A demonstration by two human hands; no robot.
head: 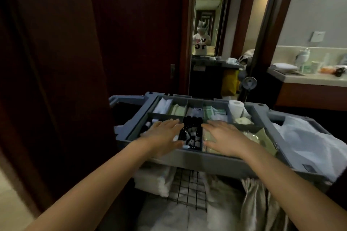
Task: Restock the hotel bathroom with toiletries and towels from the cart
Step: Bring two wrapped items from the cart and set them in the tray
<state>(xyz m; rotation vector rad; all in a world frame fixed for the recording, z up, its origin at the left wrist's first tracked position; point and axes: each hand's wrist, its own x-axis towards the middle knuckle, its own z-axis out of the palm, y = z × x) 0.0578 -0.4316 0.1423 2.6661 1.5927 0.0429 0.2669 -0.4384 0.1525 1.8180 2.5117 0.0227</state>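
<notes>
Cart: grey, compartmented top tray, long axis running 9 to 3 o'clock. Towels: folded on the shelf beneath, 6 o'clock. Toilet roll: upright, 1 o'clock. Dark toiletry bottles: centre bin, lying toward 12. Left hand, right hand: flat, fingers spread wide, holding nothing, flanking that bin, likely choosing stock.

**Materials on the housekeeping cart**

I see the cart tray as matt grey moulded plastic. The toilet roll is soft white paper. A thin, crinkled plastic bag lies glossy beside it. The door is dark polished wood; the wire rack is black metal; the towels are white cloth.
</notes>
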